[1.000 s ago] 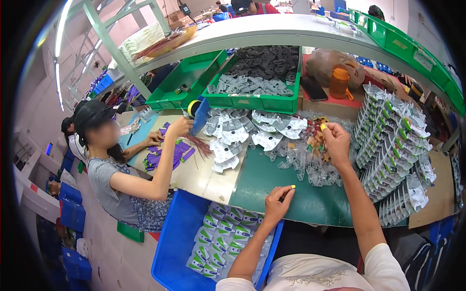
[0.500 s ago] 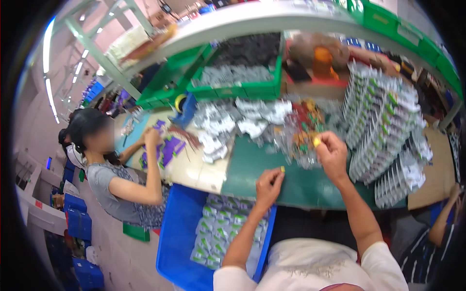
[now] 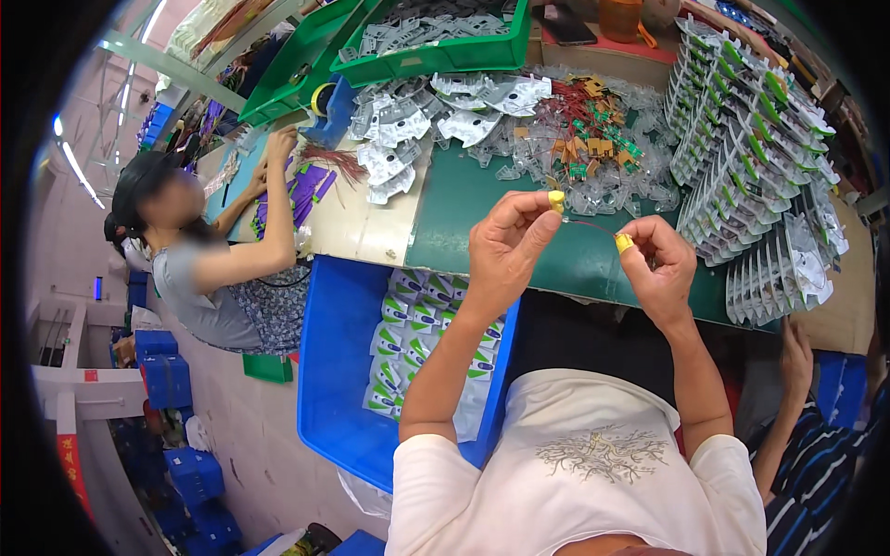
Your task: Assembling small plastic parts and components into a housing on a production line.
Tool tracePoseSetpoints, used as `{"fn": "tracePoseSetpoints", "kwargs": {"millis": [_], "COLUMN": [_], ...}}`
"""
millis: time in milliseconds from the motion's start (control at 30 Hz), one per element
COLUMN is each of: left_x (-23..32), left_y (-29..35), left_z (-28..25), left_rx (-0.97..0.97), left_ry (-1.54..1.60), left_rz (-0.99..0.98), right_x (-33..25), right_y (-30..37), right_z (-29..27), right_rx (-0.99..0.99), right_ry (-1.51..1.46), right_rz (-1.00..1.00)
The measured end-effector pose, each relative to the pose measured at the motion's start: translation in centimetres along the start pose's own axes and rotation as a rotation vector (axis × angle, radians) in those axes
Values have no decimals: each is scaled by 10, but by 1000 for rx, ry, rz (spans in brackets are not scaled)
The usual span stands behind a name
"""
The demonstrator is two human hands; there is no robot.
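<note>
Over the front part of the green work surface (image 3: 454, 222), my left hand (image 3: 505, 250) is closed in a pinch, with yellow wrapping at a fingertip. A thin red wire (image 3: 586, 223) runs from its fingertips toward my right hand (image 3: 660, 269). That hand is also pinched closed, with yellow wrapping on a finger. What sits at the wire's ends is too small to make out. Just beyond my hands lies a pile of small circuit boards with red wires (image 3: 593, 139), among clear plastic pieces (image 3: 603, 196).
Stacked grey-white plastic housings with green parts (image 3: 742, 139) stand at right. Loose grey housings (image 3: 389, 120) lie at left, near a green crate (image 3: 436, 60) and a blue tape dispenser (image 3: 336, 107). A blue bin (image 3: 348, 371) holds packed pieces. A co-worker (image 3: 213, 259) sits at left.
The view has tilted, so the bench sits higher in it. My left hand has risen and come to the wire's left end, while my right hand has drawn back from the pile.
</note>
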State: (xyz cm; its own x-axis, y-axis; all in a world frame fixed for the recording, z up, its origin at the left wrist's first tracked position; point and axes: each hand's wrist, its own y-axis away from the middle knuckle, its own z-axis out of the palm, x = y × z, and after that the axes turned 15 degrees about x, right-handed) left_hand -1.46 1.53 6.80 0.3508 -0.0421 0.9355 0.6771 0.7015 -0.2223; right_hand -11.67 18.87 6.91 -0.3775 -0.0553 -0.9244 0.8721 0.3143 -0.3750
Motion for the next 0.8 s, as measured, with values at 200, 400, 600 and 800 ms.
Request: {"fn": "tracePoseSetpoints", "kwargs": {"millis": [200, 400, 600, 800], "left_x": [-8, -15, -30, -50], "left_y": [3, 2, 11, 14], "left_z": [-3, -7, -16, -15], "left_rx": [41, 38, 93, 104], "left_ry": [-7, -230, -281, -137], "left_rz": [-62, 208, 91, -3], "right_x": [6, -3, 9, 18], "right_y": [0, -15, -8, -8], "right_z": [0, 23, 39, 41], "right_rx": [-110, -301, -203, -216], "right_ry": [13, -202, -11, 112], "right_rz": [62, 334, 167, 39]}}
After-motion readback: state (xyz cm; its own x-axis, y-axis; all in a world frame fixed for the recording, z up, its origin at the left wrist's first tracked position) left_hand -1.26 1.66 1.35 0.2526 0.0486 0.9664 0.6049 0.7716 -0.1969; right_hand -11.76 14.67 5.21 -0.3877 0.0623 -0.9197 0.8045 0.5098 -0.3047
